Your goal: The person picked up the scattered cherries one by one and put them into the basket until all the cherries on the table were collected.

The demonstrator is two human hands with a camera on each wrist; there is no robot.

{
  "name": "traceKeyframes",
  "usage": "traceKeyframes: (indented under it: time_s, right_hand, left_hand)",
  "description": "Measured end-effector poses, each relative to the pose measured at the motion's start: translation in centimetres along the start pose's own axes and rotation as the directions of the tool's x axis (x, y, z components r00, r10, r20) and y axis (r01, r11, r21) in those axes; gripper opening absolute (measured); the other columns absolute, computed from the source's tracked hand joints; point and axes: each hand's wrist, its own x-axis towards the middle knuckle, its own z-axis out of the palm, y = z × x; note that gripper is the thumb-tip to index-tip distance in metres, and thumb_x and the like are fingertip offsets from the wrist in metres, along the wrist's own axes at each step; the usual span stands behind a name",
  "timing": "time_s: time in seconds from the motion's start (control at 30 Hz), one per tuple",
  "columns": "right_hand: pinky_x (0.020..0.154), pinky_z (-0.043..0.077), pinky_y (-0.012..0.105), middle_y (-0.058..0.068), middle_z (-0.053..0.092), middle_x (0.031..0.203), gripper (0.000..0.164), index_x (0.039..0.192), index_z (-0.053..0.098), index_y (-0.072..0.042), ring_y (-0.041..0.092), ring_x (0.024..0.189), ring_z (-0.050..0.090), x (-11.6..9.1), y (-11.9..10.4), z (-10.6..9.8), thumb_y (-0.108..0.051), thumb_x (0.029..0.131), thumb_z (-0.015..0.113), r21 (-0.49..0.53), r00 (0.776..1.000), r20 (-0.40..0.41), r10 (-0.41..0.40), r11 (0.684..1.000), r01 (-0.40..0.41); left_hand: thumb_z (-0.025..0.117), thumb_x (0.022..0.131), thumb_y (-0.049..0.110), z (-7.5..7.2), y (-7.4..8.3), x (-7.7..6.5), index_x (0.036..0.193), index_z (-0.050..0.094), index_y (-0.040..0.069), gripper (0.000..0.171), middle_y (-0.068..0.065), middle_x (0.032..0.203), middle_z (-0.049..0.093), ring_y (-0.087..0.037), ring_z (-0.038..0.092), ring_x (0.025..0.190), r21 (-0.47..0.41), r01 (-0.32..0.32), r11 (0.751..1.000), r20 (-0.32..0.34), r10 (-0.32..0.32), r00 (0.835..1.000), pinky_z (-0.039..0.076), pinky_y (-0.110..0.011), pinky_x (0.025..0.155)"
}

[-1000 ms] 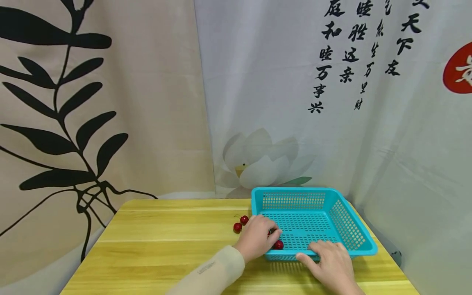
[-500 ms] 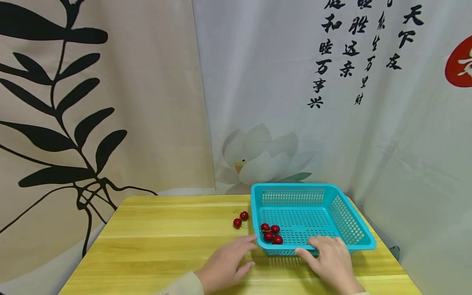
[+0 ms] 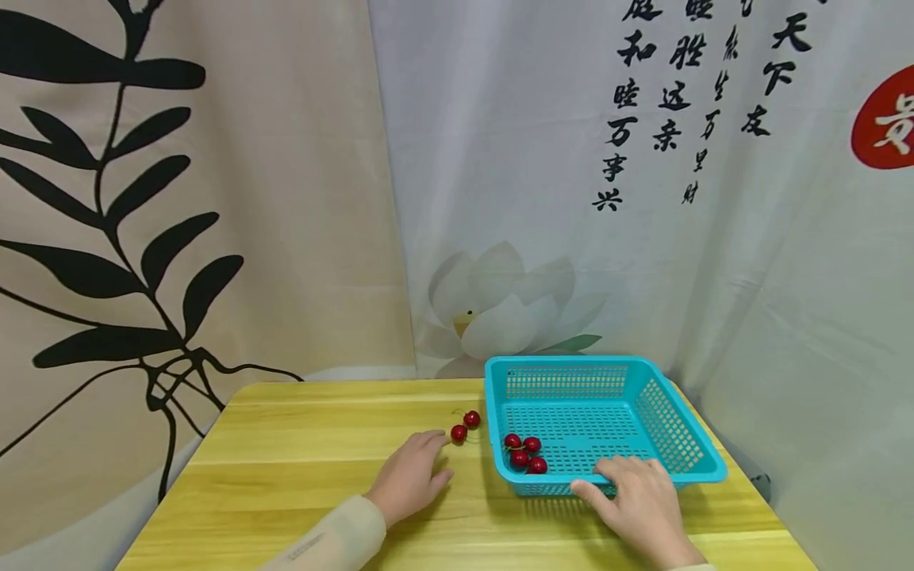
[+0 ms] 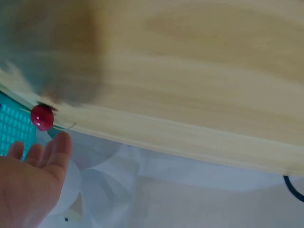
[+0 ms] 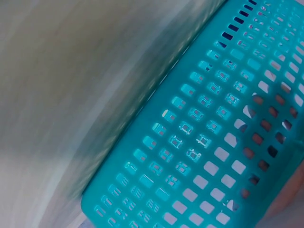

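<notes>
Reaching for the last two cherries

Two cherries (image 3: pixel 465 427) lie loose on the counter (image 3: pixel 300 460), just left of the teal basket (image 3: pixel 678 448) — one nearer the basket wall, one nearer the left hand. Four cherries in the basket (image 3: pixel 524 453) sit clustered in its near-left corner; a second ago the left hand was over that corner, and half a second ago it had pulled back to the counter with the cluster left behind.

Left hand (image 3: pixel 412 477) now lies on the counter with fingers (image 3: pixel 428 440) released and stretched forward, tips just short of the nearer loose cherry — not touching it as far as the head view shows. The left wrist view agrees: an open palm with a single red cherry (image 4: pixel 42 117) just beyond the fingertips, nothing gripped.

Right hand (image 3: pixel 638 501) has not shifted: fingers curled over the basket's near rim, thumb against the outer wall, steadying it. Right wrist view shows only the perforated wall, blurred.

Judgement: one batch is deposited, the loose pair is next; picking them up has not begun.

Backdrop: printed cloth hangings behind the counter.
</notes>
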Motion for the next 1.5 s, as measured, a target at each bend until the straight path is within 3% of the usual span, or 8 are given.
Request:
traceKeyframes:
  time_s: [0.2,0.4,0.7,0.9,0.97,1.07,1.23,1.5]
  right_hand:
    - [0.073,0.043,0.032,-0.010,0.073,0.085,0.040,0.092,0.078,-0.024,0.011,0.076,0.063,0.1,0.0,0.0,-0.064,0.085,0.081,-0.001,1.000,-0.003,0.006,1.000,-0.006]
    - [0.075,0.045,0.034,-0.011,0.075,0.087,0.038,0.091,0.078,-0.025,0.013,0.079,0.067,0.1,0.0,0.1,-0.063,0.085,0.081,-0.006,1.000,-0.009,-0.003,1.000,0.003]
    - [0.072,0.042,0.031,-0.014,0.070,0.079,0.037,0.087,0.075,-0.027,0.009,0.072,0.061,-0.1,0.0,0.1,-0.063,0.084,0.082,-0.014,0.999,-0.044,-0.028,1.000,0.028]
    - [0.071,0.042,0.031,-0.018,0.065,0.076,0.034,0.085,0.074,-0.029,0.007,0.071,0.059,-0.1,-0.1,0.1,-0.062,0.083,0.083,-0.016,0.998,-0.062,-0.032,0.999,0.031]
    - [0.071,0.043,0.031,-0.018,0.066,0.078,0.034,0.085,0.075,-0.029,0.007,0.071,0.060,-0.1,0.0,0.1,-0.062,0.083,0.083,-0.015,0.997,-0.064,-0.029,0.999,0.028]
    - [0.070,0.042,0.030,-0.018,0.066,0.077,0.034,0.085,0.075,-0.029,0.007,0.071,0.059,-0.1,0.0,0.2,-0.062,0.083,0.084,-0.007,0.998,-0.064,-0.026,1.000,0.026]
    - [0.069,0.039,0.028,-0.018,0.064,0.076,0.033,0.084,0.074,-0.029,0.006,0.070,0.058,-0.2,0.0,0.2,-0.061,0.082,0.085,0.005,0.996,-0.078,-0.030,1.000,0.030]
    - [0.068,0.038,0.027,-0.020,0.060,0.072,0.033,0.083,0.074,-0.030,0.003,0.067,0.054,-0.2,0.1,0.3,-0.060,0.081,0.086,0.006,0.994,-0.099,-0.041,0.999,0.041]
  left_hand:
    - [0.079,0.098,0.030,1.3,0.5,2.8,0.148,0.060,0.004,0.059,-0.014,0.156,0.059,-0.033,0.059,0.143,0.040,0.002,0.999,0.009,-0.002,1.000,0.050,-0.048,0.119]
    - [0.081,0.096,0.023,2.1,1.2,4.3,0.145,0.062,0.001,0.057,-0.016,0.151,0.063,-0.034,0.061,0.139,0.045,-0.004,0.999,0.026,0.003,1.000,0.052,-0.048,0.117]
    - [0.081,0.095,0.014,2.4,1.6,4.1,0.131,0.071,0.000,0.039,-0.017,0.136,0.072,-0.032,0.070,0.126,0.052,-0.027,0.998,0.064,0.024,0.998,0.059,-0.044,0.108]
    - [0.081,0.093,0.004,2.2,1.2,3.5,0.102,0.075,0.007,0.011,-0.005,0.107,0.076,-0.019,0.074,0.100,0.053,-0.060,0.997,0.061,0.057,0.997,0.064,-0.032,0.090]
    - [0.081,0.094,0.006,2.1,1.0,3.3,0.100,0.076,0.009,0.009,-0.003,0.101,0.075,-0.015,0.072,0.095,0.045,-0.059,0.997,0.067,0.056,0.996,0.063,-0.030,0.086]
    - [0.082,0.094,0.010,1.7,0.8,3.2,0.110,0.078,0.008,0.017,-0.002,0.101,0.076,-0.015,0.073,0.095,0.023,-0.048,0.999,0.061,0.047,0.997,0.064,-0.032,0.087]
    - [0.084,0.093,0.017,0.3,1.1,3.6,0.121,0.078,0.009,0.030,-0.004,0.111,0.080,-0.021,0.077,0.101,-0.024,-0.041,0.999,-0.024,0.040,0.999,0.065,-0.037,0.089]
    - [0.080,0.096,0.033,-2.8,4.3,5.5,0.129,0.076,0.015,0.038,0.001,0.120,0.079,-0.018,0.075,0.106,-0.185,0.004,0.983,-0.117,-0.026,0.993,0.064,-0.037,0.093]
